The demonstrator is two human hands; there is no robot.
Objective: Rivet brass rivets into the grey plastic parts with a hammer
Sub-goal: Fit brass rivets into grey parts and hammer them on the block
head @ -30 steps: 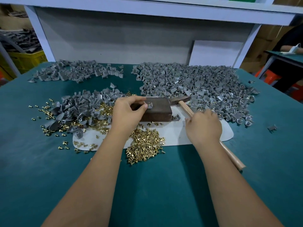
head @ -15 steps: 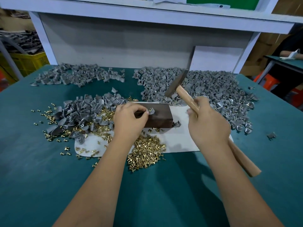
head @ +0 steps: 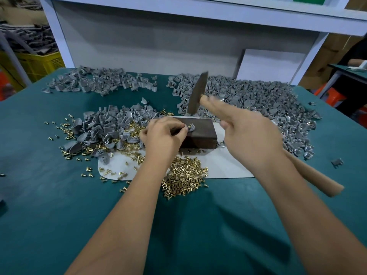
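Grey plastic parts (head: 248,96) lie in a very big heap at the back right of the green table (head: 59,205). A second heap of grey parts (head: 103,84) sits at the back left, and a third heap (head: 111,126) lies nearer, on the left, mixed with little gold bits.

Under the work spot lies a flat white mat (head: 224,165). On the mat stands a dark brown block (head: 200,133).

Up in the air over the block is the hammer (head: 196,96), with its dark head pointing up and its wooden handle sticking out behind the wrist. It looks blurry. The right hand (head: 252,139) grips the handle, with the fingers curled around it.

Just in front of the block is a pile of brass rivets (head: 184,179), partly on the mat and partly on the table. More rivets are spread about on the left.

The left hand (head: 162,137) rests at the left end of the block. Its fingertips are pinched together on one small grey part (head: 191,128) that sits on top of the block. A tiny brass rivet (head: 189,125) stands in that part, right beside the fingertips.
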